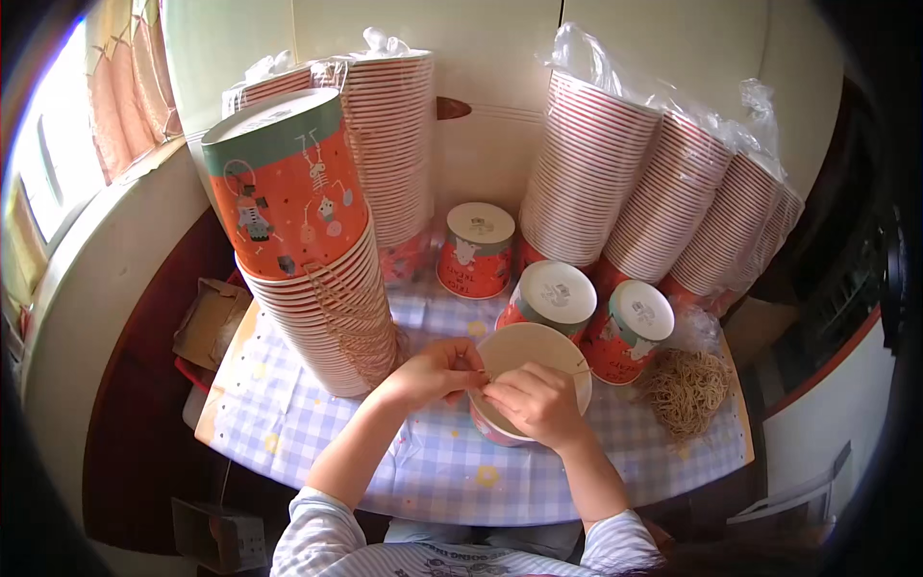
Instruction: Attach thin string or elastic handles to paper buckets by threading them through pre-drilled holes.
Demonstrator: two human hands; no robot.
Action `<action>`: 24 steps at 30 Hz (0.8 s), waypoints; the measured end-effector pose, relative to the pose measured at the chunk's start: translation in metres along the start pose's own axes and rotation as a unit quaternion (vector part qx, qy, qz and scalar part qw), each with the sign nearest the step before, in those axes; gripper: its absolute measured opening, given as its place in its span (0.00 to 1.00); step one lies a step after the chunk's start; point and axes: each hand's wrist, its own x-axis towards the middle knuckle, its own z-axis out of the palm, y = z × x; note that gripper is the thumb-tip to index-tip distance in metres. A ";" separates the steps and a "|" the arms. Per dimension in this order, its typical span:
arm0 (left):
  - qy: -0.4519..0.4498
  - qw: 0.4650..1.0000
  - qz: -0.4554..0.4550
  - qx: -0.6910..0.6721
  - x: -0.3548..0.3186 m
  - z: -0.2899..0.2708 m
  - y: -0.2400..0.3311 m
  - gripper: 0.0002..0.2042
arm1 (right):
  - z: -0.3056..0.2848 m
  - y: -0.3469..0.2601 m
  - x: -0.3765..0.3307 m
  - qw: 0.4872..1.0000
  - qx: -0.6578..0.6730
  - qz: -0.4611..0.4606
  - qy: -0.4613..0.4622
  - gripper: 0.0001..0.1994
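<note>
An open paper bucket (529, 348) with a cream inside stands upright in front of me at the near middle of the table. My left hand (437, 375) is closed, its thumb and fingers pinching at the bucket's left rim. Across the opening reaches my right hand (535, 400), closed too, with its fingertips meeting the left ones at that rim. Whatever lies between the right fingertips is hidden. A short bit of thin cord (583, 366) shows at the bucket's right rim.
Left of my hands, a tall nested bucket stack (322, 308) has looped cords hanging down its side. Upside-down finished buckets (478, 252) stand beyond the open one. Plastic-wrapped stacks (586, 159) line the back. A tan cord pile (688, 392) lies right on the checked tablecloth (385, 471).
</note>
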 end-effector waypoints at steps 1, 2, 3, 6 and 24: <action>0.003 1.000 0.000 0.000 0.000 0.000 0.000 0.06 | -0.001 -0.001 0.001 1.000 -0.019 -0.011 0.004 0.05; 0.007 1.000 -0.001 0.001 0.000 0.000 0.000 0.06 | -0.001 -0.003 0.002 0.999 -0.037 -0.023 0.008 0.05; 0.007 1.000 0.000 0.001 0.000 0.001 0.000 0.06 | -0.002 -0.003 0.002 0.999 -0.037 -0.023 0.008 0.05; 0.012 1.000 -0.006 0.006 0.000 0.001 0.002 0.06 | -0.001 -0.004 0.001 0.998 -0.059 -0.024 0.003 0.05; 0.009 0.994 0.054 0.098 -0.010 0.010 0.007 0.06 | 0.005 0.001 -0.003 0.984 0.070 0.157 0.040 0.05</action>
